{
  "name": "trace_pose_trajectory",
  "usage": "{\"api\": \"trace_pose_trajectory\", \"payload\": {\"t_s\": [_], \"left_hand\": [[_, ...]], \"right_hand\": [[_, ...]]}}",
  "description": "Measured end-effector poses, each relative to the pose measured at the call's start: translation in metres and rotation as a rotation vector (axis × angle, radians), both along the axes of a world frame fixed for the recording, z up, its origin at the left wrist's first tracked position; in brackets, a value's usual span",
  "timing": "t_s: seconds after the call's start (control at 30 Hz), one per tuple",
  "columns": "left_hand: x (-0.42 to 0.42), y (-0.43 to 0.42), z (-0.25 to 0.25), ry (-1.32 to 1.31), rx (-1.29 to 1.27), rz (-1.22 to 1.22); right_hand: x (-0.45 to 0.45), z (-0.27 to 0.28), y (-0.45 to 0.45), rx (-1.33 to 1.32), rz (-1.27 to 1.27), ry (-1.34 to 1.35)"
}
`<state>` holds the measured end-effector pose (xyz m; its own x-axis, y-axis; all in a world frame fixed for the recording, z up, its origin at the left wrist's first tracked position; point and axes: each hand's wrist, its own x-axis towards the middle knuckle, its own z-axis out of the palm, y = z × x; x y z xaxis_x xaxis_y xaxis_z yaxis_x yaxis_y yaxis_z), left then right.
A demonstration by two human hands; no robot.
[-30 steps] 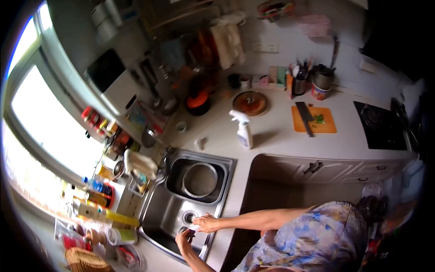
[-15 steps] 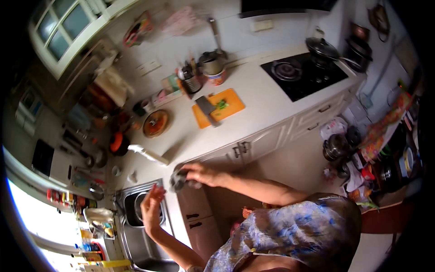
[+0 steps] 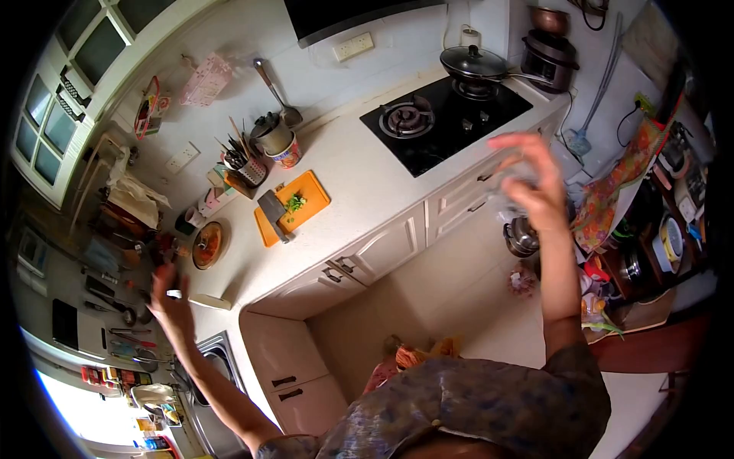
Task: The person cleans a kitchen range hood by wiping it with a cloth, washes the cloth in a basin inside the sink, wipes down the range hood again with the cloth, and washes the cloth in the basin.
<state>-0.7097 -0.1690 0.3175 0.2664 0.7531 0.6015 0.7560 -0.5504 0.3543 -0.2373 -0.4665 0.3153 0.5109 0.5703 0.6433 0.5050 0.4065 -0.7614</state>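
Observation:
My left hand (image 3: pixel 173 310) reaches out over the corner counter, its fingers blurred but stretched and apart. It appears to hold nothing. A long white object (image 3: pixel 209 301) lies on the counter beside it, partly hidden behind the hand. Out to the far right, my right hand (image 3: pixel 539 187) is raised in front of the lower cabinets, with fingers and thumb curled. Something pale and see-through (image 3: pixel 506 182) shows at those fingers. Blur keeps me from telling what it is, or how much of it belongs to the background.
A cleaver (image 3: pixel 272 214) and chopped greens (image 3: pixel 295 203) lie on an orange cutting board (image 3: pixel 312 197). Left of it stands a round lidded dish (image 3: pixel 208 245). A lidded pan (image 3: pixel 474 63) sits on the black stove (image 3: pixel 436 145). The sink (image 3: pixel 222 356) is at lower left; pots (image 3: pixel 522 236) stand right.
My right hand has swung far right and up from beside the sink, where it held a grey crumpled thing. My left hand has moved left and up from above the sink. The view has shifted rightward.

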Motion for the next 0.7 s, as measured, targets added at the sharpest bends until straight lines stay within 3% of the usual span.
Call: {"api": "trace_pose_trajectory", "payload": {"t_s": [0.03, 0.07, 0.1, 0.13, 0.17, 0.2, 0.27, 0.37, 0.7], "left_hand": [[0.047, -0.038, 0.045, -0.218, 0.086, -0.097], [0.078, -0.072, 0.078, -0.320, 0.155, -0.036], [0.096, -0.097, 0.102, -0.312, 0.353, -0.160], [0.116, -0.122, 0.130, -0.512, 0.559, -0.564], [0.128, -0.139, 0.145, -0.563, 0.740, -0.818], [0.136, -0.151, 0.153, -0.538, 0.850, -0.965], [0.153, -0.166, 0.160, -0.512, 0.970, -1.159], [0.170, -0.176, 0.161, -0.513, 1.022, -1.275], [0.199, -0.186, 0.160, -0.582, 1.037, -1.403]], "right_hand": [[-0.002, 0.023, -0.014, 0.117, -0.126, -0.260], [-0.017, 0.049, -0.036, 0.138, -0.257, -0.255], [-0.021, 0.074, -0.065, -0.008, -0.070, -0.343], [-0.026, 0.100, -0.093, -0.170, 0.130, -0.428], [-0.030, 0.125, -0.122, -0.326, 0.315, -0.500], [-0.052, 0.104, -0.120, 0.158, 0.195, -0.596], [-0.069, 0.104, -0.125, 0.586, -0.199, -0.951], [-0.079, 0.138, -0.130, 0.514, -0.418, -1.336], [-0.086, 0.135, -0.129, 0.503, -0.458, -1.373]]}}
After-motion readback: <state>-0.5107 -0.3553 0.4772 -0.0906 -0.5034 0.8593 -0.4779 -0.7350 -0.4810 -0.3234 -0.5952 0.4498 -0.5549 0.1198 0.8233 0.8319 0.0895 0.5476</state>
